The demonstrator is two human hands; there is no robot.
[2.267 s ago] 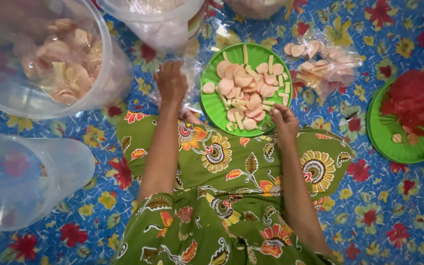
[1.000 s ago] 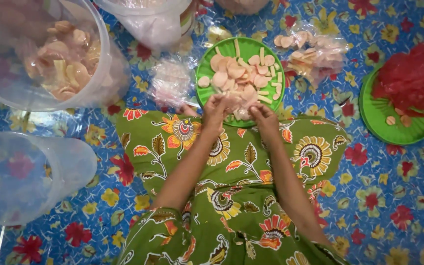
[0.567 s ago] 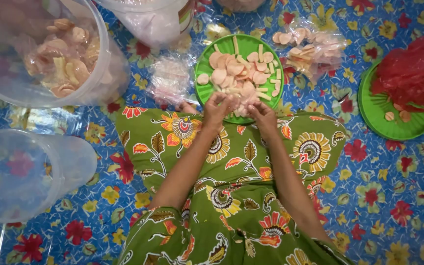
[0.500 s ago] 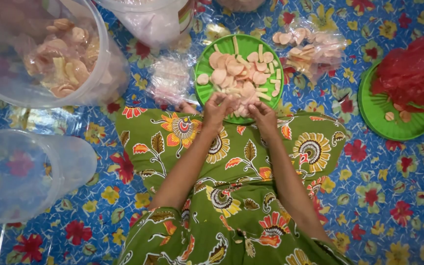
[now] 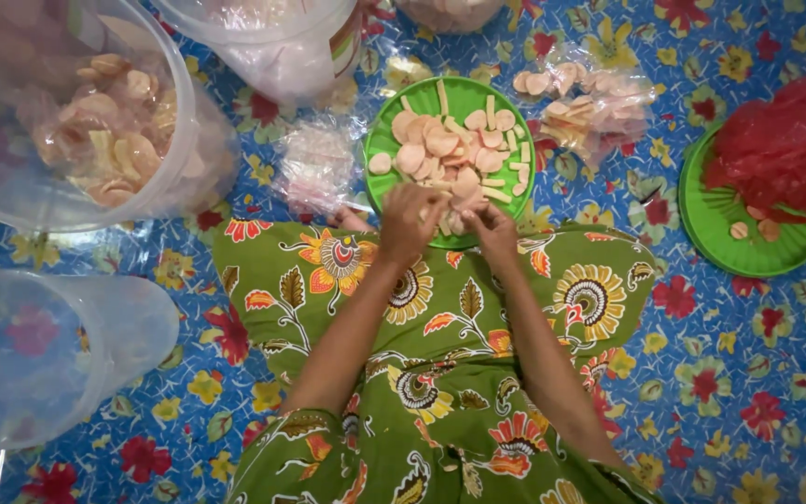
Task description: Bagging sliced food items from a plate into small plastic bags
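Round pale-pink crackers point(image 5: 440, 154) heaped with pale stick pieces on a green plate point(image 5: 403, 103), at the near rim just past the knees; discs lying flat, no clear long axis, sticks pointing mostly away and slightly right. Left hand point(image 5: 409, 221) and right hand point(image 5: 494, 227) side by side over the plate's near edge, fingers curled and pinching at crackers from the pile; whether firmly clamped or merely touching, cannot tell. Compared with 2.3 seconds ago: hands then wide apart on either side of the plate, now drawn together at its near rim; since half a second ago, scarcely any change. Just left of the plate, a small clear bag point(image 5: 314, 168) of pinkish crackers; beyond its right rim, another clear packet point(image 5: 590, 103) with loose discs. Far right, a second green plate point(image 5: 715, 229) under a red plastic bag point(image 5: 785, 154), a few crackers on it. Upper left, a large clear bucket point(image 5: 179, 121) lined with plastic and holding crackers; lower left, a clear tub point(image 5: 137, 327). Underneath everything, a blue floral mat point(image 5: 748, 373); green patterned cloth point(image 5: 440, 373) across the lap.
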